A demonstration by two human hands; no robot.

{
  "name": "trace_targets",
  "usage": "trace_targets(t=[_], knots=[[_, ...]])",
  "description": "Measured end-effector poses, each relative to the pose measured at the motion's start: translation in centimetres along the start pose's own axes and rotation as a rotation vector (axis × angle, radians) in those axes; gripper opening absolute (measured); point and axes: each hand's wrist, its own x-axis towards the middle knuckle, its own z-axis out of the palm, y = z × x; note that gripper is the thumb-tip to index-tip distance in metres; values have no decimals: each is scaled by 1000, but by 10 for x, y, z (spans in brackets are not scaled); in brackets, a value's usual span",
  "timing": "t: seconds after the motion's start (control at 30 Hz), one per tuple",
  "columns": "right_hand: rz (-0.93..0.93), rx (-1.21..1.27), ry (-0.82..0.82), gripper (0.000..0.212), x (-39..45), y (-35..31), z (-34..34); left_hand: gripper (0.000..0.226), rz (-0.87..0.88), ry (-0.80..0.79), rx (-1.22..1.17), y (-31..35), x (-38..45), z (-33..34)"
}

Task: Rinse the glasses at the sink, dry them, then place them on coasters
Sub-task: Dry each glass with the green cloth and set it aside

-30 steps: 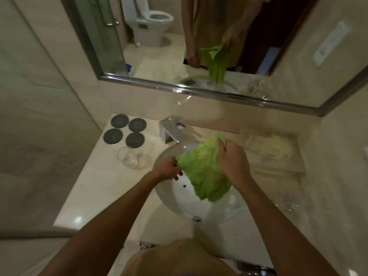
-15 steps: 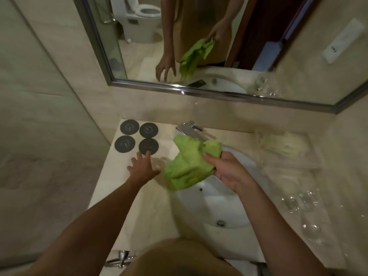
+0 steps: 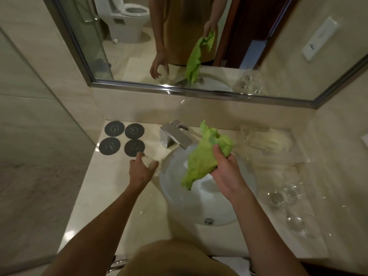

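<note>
My left hand (image 3: 141,170) grips a clear glass (image 3: 152,161) that stands on the counter, just left of the sink and in front of the nearest coaster. Several dark round coasters (image 3: 134,147) lie in a square at the counter's back left, all bare. My right hand (image 3: 225,169) holds a crumpled green cloth (image 3: 202,159) above the white sink basin (image 3: 199,208). Three more clear glasses (image 3: 277,198) stand on the counter to the right of the sink.
A chrome faucet (image 3: 175,137) juts over the basin's back edge. A pale folded cloth (image 3: 266,138) lies at the back right. A mirror (image 3: 219,46) covers the wall behind, a tiled wall closes the left side, and the counter's front edge is near my body.
My left hand let go of the green cloth, reached left to the glass by the coasters and closed round it. My right hand now holds the cloth alone.
</note>
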Motion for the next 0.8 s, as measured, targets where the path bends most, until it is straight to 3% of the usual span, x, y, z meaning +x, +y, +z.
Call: trace_targets(t=[0.1,0.2,0.3,0.43,0.6,0.7,0.8], knots=[[-19,48,20,30,-2,-4,-13,49,-177,-49,-387,39,-19,18],[-40,16,84,28,-3,-10,-30,35,-399,-232,-696,77,-44,41],[-67,-56,136,26,-3,-11,-46,34,-532,-477,-782,103,-69,56],[-54,-29,198,28,-2,-13,-66,37,-509,-573,-757,117,-92,74],[-87,-226,298,23,-1,-12,-83,40,-511,-494,-809,126,-108,82],[-104,-515,353,34,-4,-16,-88,40,-398,-314,-756,133,-108,80],[-85,-497,294,36,-3,-18,-83,28,-225,-122,-687,140,-109,73]])
